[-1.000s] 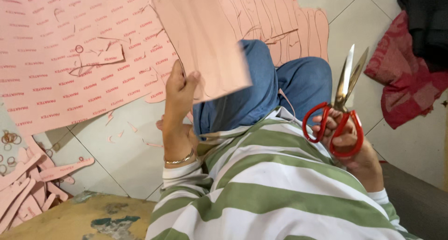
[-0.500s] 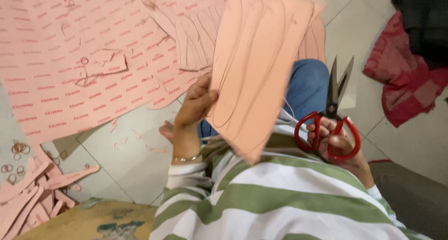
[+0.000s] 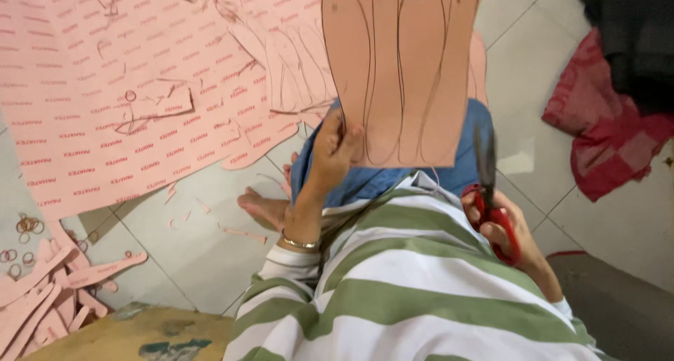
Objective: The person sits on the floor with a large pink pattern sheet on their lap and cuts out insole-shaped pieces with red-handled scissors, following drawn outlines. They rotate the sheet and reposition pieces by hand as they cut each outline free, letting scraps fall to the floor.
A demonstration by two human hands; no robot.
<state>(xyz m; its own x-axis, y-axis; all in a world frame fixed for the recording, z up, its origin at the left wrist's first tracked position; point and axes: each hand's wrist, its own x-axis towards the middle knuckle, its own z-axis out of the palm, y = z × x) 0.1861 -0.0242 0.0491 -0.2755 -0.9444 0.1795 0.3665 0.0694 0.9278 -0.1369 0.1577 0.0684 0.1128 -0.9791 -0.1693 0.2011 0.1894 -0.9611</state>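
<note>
Left hand (image 3: 335,149) gripping pink sheet (image 3: 400,66), right hand (image 3: 507,228) closed on red scissors (image 3: 491,206)

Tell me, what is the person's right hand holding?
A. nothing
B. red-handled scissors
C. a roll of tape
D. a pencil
B: the right hand grips red-handled scissors with blades pointing up, beside the pink sheet marked with traced outlines, which the left hand holds up.

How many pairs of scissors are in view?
1: the red-handled scissors in the right hand, blades pointing up beside the pink sheet held by the left hand. Others may be hidden.
</note>
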